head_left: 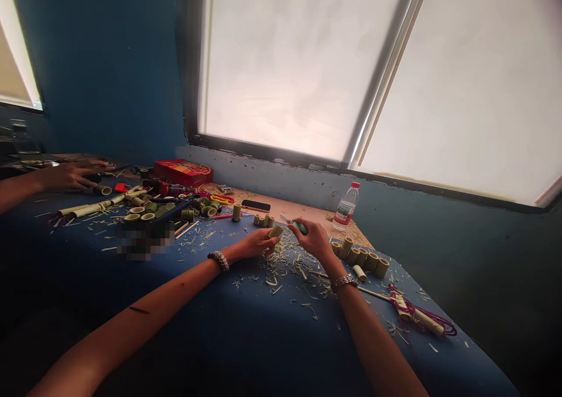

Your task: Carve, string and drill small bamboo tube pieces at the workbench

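My left hand (253,244) is closed round a short bamboo tube (275,231), which points up and to the right. In my right hand (317,240) is a knife with a green handle (300,228); its blade (285,218) points up and left, a little apart from the tube. Pale bamboo shavings (281,259) lie scattered under and around both hands. Just beyond my left hand stand several small bamboo pieces (263,221) and a taller tube (237,212). Beside my right wrist is a row of cut bamboo tubes (362,256), with a peeled pale piece (359,273) lying before it.
A water bottle (345,207) and a phone (256,205) rest along the window side. Leftward are bamboo pieces (147,214), a red box (183,172) and another person's hand (72,174). Bamboo sticks with purple cord (417,314) lie at the right of the blue table (302,344).
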Action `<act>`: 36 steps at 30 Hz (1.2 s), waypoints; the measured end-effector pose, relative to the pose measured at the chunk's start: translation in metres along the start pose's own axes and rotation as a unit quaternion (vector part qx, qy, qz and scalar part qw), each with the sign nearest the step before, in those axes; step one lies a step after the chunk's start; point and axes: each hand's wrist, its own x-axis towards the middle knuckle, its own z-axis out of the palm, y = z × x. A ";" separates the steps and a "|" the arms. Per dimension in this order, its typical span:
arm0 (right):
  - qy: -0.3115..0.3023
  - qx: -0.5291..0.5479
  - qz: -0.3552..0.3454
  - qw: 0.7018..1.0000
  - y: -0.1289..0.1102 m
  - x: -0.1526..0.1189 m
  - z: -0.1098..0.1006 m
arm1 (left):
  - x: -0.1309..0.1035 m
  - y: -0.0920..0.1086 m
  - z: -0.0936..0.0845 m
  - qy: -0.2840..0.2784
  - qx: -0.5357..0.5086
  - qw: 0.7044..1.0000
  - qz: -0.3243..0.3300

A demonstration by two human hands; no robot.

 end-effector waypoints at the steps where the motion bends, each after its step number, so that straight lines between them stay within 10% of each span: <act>1: 0.018 -0.008 0.028 0.999 0.006 0.001 -0.003 | 0.000 0.001 0.001 -0.005 -0.001 1.000 -0.006; 5: 0.064 0.017 0.069 0.995 0.016 0.000 -0.009 | 0.001 0.002 -0.002 0.053 0.034 0.998 -0.020; 12: -0.033 0.189 -0.016 0.981 -0.019 0.000 0.019 | 0.002 0.001 -0.004 0.078 0.134 0.988 0.013; 17: -0.039 0.314 0.050 0.947 -0.021 0.003 0.025 | 0.004 0.009 -0.004 0.123 0.063 0.989 0.051; 28: -0.266 0.505 0.106 0.814 -0.039 -0.010 -0.002 | 0.010 0.009 -0.014 0.227 -0.258 0.939 0.018; 36: -0.089 0.470 0.085 0.874 -0.031 -0.004 0.000 | 0.015 0.001 -0.010 0.215 -0.206 0.954 -0.044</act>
